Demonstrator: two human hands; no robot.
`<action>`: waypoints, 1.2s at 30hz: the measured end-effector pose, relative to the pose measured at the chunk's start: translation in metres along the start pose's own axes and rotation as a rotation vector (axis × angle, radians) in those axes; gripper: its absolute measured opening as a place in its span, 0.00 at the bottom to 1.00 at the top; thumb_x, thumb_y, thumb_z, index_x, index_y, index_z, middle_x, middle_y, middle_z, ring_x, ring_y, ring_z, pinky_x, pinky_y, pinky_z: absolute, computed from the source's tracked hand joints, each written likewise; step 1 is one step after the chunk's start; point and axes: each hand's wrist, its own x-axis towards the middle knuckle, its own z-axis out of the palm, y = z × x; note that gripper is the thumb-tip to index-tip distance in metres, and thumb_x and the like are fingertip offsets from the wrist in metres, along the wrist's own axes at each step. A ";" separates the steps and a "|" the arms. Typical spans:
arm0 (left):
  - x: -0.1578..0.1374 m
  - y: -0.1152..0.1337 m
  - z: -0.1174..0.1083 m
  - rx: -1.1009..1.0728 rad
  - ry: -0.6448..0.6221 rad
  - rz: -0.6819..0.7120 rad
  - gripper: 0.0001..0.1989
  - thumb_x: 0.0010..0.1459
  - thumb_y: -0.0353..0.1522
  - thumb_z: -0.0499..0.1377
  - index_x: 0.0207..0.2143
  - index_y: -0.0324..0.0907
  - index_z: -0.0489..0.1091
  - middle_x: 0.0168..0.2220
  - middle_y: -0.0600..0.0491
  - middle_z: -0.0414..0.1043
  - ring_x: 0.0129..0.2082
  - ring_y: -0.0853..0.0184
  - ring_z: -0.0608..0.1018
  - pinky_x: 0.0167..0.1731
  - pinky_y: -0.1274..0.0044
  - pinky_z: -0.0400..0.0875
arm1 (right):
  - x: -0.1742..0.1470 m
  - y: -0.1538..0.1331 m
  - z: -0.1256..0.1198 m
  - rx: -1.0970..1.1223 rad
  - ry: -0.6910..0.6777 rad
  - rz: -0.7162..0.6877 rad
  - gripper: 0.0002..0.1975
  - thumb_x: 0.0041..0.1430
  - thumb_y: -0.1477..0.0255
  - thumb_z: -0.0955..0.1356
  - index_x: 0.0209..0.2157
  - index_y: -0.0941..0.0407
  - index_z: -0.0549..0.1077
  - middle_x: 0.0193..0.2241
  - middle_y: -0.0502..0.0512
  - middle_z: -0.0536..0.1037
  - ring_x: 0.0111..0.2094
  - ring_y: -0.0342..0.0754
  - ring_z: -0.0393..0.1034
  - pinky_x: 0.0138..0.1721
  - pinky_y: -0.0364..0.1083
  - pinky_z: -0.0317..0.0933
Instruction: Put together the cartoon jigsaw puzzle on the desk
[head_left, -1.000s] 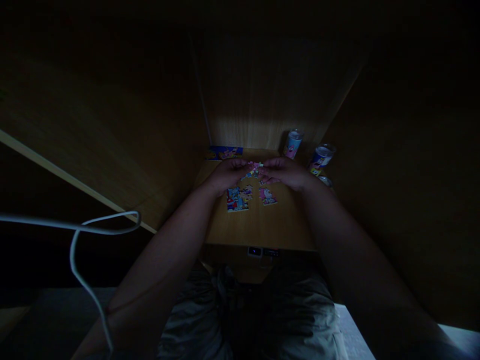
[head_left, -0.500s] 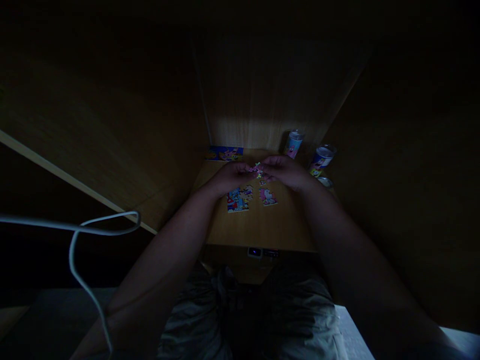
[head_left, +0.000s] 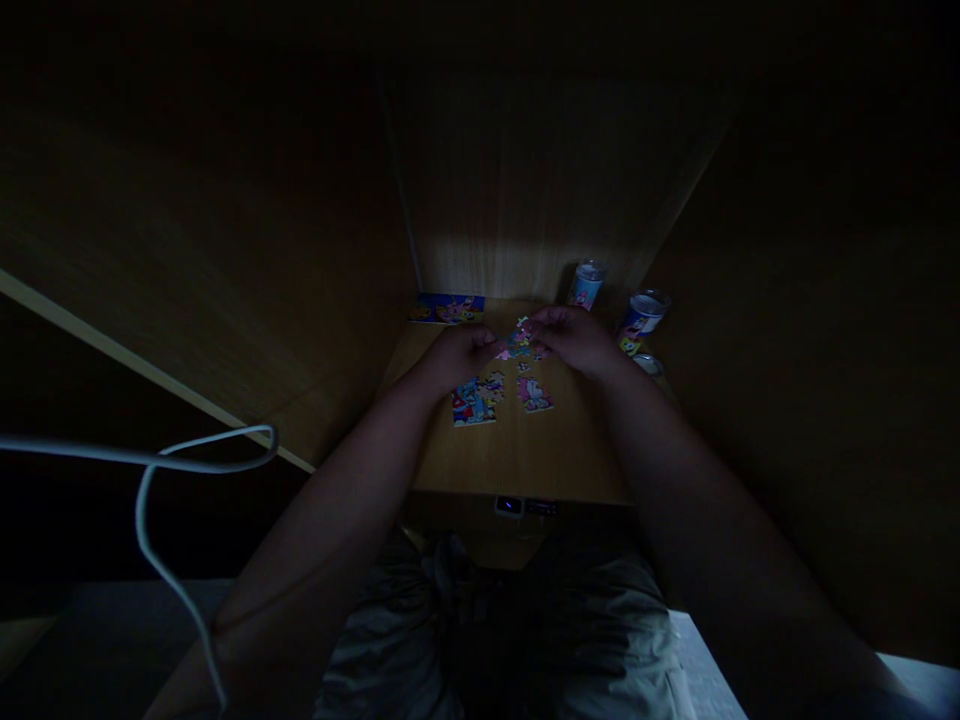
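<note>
My left hand [head_left: 463, 355] is closed in a pinch on a small pink jigsaw puzzle piece [head_left: 503, 354]. My right hand [head_left: 571, 336] pinches another puzzle piece [head_left: 523, 322], just right of the left one. Between the fingertips more coloured pieces show, partly hidden by my fingers; the dim light blurs where one ends. A single loose piece [head_left: 523, 367] lies below the hands. Nearer to me are a joined blue and red puzzle section [head_left: 472, 402] on the left and a pink section [head_left: 535, 394] on the right.
A blue picture card [head_left: 448, 308] lies at the back left of the wooden table [head_left: 525, 460]. Two printed cans [head_left: 585, 286] [head_left: 643, 314] stand at the back right, beside a round lid [head_left: 648, 365]. Panels enclose three sides. A white cable [head_left: 172, 560] hangs at left.
My hands have moved slightly apart, and more of the pieces between them shows. The puzzle sections on the table lie as before.
</note>
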 end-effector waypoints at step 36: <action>0.001 0.008 0.000 -0.363 0.047 -0.009 0.14 0.65 0.43 0.61 0.34 0.41 0.73 0.31 0.55 0.75 0.31 0.68 0.73 0.35 0.77 0.68 | -0.010 -0.016 0.008 0.115 -0.136 -0.018 0.19 0.48 0.57 0.79 0.35 0.54 0.78 0.30 0.49 0.80 0.30 0.45 0.72 0.35 0.45 0.68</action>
